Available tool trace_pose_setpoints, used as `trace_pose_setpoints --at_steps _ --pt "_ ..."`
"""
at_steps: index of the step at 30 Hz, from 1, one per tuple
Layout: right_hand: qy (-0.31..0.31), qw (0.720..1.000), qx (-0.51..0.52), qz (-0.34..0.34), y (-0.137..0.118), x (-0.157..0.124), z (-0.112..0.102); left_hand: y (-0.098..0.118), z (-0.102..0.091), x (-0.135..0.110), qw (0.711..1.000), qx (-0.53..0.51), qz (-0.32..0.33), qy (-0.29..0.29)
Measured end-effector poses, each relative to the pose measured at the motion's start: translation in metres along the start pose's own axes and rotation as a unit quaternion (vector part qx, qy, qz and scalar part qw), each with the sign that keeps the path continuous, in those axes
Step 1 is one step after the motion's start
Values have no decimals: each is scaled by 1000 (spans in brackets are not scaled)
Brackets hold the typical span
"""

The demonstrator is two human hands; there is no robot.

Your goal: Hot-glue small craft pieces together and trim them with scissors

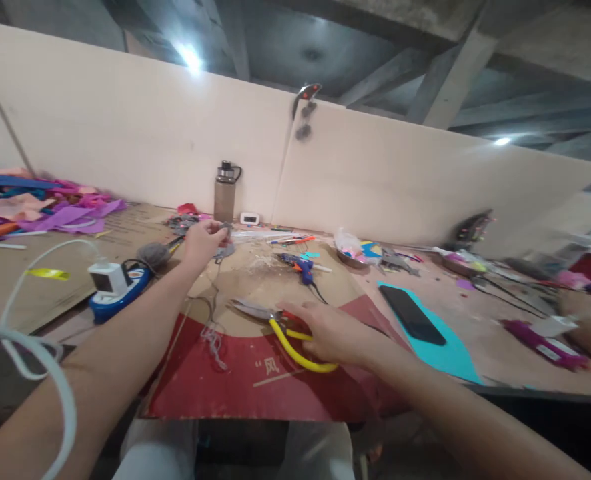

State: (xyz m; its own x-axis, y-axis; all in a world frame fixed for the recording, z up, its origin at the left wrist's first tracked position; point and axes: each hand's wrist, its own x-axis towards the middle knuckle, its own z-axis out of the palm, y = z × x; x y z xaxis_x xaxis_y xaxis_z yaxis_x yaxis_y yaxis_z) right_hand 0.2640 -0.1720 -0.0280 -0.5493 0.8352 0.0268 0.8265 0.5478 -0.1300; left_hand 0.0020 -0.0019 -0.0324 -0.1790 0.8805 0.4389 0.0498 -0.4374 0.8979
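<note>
My left hand (203,245) reaches toward the back of the table, its fingers pinched on grey yarn. Below it a thin strand runs down the board to a loose tangle of yarn (214,343). My right hand (320,327) is closed on the handles of a pair of scissors (303,357), yellow and partly red. Their metal blades point left, just above the board, and look partly open. The fingers hide part of the handles. Beyond the right hand lies a blue glue gun (303,268). A ball of grey yarn (153,255) sits left of my left hand.
A red-and-tan cardboard sheet (295,393) covers the work spot. A blue power strip (120,293) with a white charger and cable is at left. A bottle (224,197) stands behind. A phone (411,313) rests at right, near another person's hand (588,320).
</note>
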Motion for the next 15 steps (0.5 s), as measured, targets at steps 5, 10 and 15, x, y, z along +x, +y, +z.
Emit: trace_pose_setpoints --at_steps 5,10,15 --pt "58 997 -17 -54 20 -9 0 2 0 -1 997 -55 -49 -20" --pt "199 978 53 -30 25 0 3 12 4 -8 991 -90 -83 -45" --pt "266 935 233 19 9 50 6 14 4 -11 978 -148 -134 -62"
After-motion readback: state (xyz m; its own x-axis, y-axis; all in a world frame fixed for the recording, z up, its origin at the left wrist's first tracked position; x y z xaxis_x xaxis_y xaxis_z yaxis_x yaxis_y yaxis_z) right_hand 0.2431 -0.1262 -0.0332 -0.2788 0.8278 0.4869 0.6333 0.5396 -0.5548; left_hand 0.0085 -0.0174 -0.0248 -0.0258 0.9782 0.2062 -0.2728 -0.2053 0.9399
